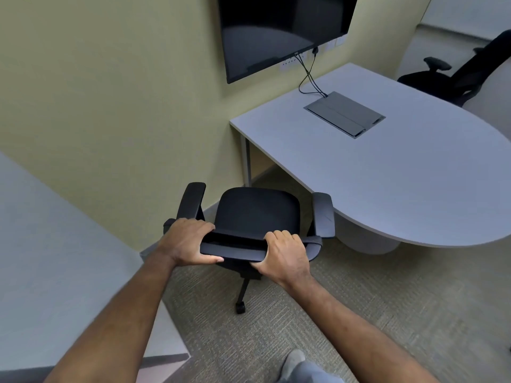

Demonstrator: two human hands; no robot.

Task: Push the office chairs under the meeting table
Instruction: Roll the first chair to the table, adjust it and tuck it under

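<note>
Chair (257, 214) gripped, both hands.
My left hand (188, 241) and right hand (284, 254) clutch its backrest; table (387, 172) edge lies ahead-right.

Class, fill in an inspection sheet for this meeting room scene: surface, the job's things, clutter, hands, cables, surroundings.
Surface: grey meeting table, rounded end, with a closed cable box set in its top.
Job's things: near office chair beside the table, not yet under it; second chair at the far side.
Clutter: nothing seen.
Hands: left hand and right hand both grip the near chair's backrest top.
Cables: two black cables run from the screen to the cable box.
Surroundings: wall screen, dark; carpet; another grey surface at left.
</note>
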